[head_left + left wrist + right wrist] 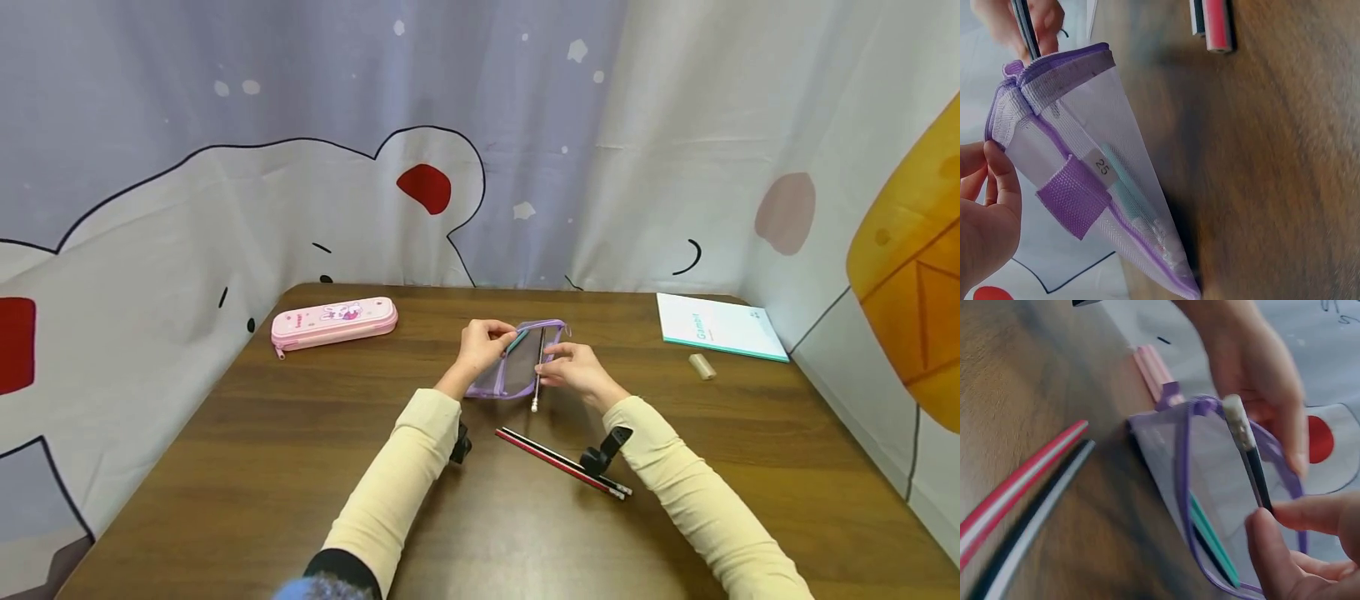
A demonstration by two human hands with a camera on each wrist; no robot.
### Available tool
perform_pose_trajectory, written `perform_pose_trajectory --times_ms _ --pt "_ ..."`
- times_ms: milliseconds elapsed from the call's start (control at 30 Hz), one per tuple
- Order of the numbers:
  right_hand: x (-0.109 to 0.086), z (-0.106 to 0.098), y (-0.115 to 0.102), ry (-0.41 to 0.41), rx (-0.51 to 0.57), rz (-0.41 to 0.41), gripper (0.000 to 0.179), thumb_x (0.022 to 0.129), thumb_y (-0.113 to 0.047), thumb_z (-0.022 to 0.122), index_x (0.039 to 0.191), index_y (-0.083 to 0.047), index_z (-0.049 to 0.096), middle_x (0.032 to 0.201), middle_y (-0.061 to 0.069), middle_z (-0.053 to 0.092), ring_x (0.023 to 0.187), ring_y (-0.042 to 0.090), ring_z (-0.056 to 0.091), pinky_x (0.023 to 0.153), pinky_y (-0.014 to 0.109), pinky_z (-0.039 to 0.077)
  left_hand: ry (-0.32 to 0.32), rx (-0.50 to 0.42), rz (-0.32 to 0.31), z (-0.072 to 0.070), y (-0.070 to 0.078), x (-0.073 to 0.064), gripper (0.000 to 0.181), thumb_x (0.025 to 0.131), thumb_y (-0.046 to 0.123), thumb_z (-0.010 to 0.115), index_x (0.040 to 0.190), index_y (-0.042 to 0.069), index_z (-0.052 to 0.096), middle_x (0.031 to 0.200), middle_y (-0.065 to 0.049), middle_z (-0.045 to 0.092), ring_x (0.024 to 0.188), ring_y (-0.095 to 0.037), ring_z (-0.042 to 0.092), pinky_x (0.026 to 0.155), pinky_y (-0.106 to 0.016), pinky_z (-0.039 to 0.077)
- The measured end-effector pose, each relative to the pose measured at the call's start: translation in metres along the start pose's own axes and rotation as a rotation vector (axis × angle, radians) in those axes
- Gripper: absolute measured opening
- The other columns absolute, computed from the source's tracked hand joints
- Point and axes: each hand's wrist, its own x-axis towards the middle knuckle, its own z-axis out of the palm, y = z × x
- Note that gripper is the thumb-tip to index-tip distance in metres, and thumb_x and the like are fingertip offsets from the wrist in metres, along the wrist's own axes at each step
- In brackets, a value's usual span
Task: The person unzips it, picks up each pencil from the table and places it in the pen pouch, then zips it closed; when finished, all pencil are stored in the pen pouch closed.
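Observation:
A purple-trimmed mesh pencil pouch is held up off the table with its zipped mouth spread wide. My left hand pinches the mouth's rim between thumb and fingers. Between thumb and fingertips, my right hand pinches a black-and-silver striped pencil at the mouth. Its white eraser end points out toward me, and its other end overlaps the opening. Through the mesh a teal stick shows, with a dark one beside it. Near the right forearm, a red striped pencil and a black striped pencil lie side by side.
A pink pencil case lies at the back left of the wooden table. At the back right are a white booklet with a teal edge and a small beige block. A printed curtain hangs behind.

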Motion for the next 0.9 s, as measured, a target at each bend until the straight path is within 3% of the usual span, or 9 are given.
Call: perform_pose_trajectory --times_ms 200,367,600,767,900 --pt "0.017 0.024 0.006 0.197 0.041 0.004 0.047 0.075 0.008 0.06 0.118 0.012 0.042 0.069 0.002 0.056 0.053 0.006 0.059 0.057 0.018 0.052 -0.018 0.002 0.005 0.005 0.003 -0.002 0.015 0.082 0.012 0.062 0.089 0.001 0.069 0.076 -0.019 0.067 0.046 0.001 0.047 0.045 -0.013 0.04" --pt "0.024 0.036 0.013 0.314 0.028 0.009 0.045 0.073 0.006 0.063 0.114 0.008 0.046 0.072 0.014 0.064 0.052 0.01 0.061 0.056 0.022 0.053 -0.036 -0.001 0.004 0.011 0.005 -0.002 0.015 0.082 0.013 0.062 0.089 0.001 0.069 0.078 -0.019 0.068 0.047 0.001 0.048 0.045 -0.012 0.039" --pt "0.019 0.038 0.015 0.288 -0.145 -0.024 0.034 0.08 -0.006 0.061 0.11 0.007 0.054 0.099 0.025 0.064 0.077 0.026 0.067 0.068 0.032 0.054 -0.023 0.004 -0.01 0.01 0.007 -0.004 0.014 0.082 0.014 0.062 0.088 0.003 0.07 0.076 -0.014 0.068 0.049 0.0 0.049 0.046 -0.013 0.041" --pt "0.007 0.022 0.014 0.252 -0.22 -0.068 0.032 0.081 -0.003 0.057 0.111 0.009 0.052 0.098 0.028 0.063 0.074 0.025 0.067 0.066 0.031 0.055 -0.008 0.013 -0.004 0.007 0.008 -0.004 0.013 0.081 0.014 0.063 0.088 0.004 0.07 0.076 -0.012 0.069 0.048 0.0 0.049 0.047 -0.014 0.043" --pt "-0.005 0.004 0.014 0.219 -0.366 -0.123 0.028 0.081 -0.004 0.057 0.106 0.008 0.056 0.091 0.024 0.065 0.071 0.023 0.066 0.062 0.032 0.055 -0.008 0.01 -0.006 0.007 0.007 -0.004 0.014 0.081 0.014 0.063 0.088 0.004 0.07 0.076 -0.013 0.069 0.047 0.001 0.049 0.047 -0.014 0.042"
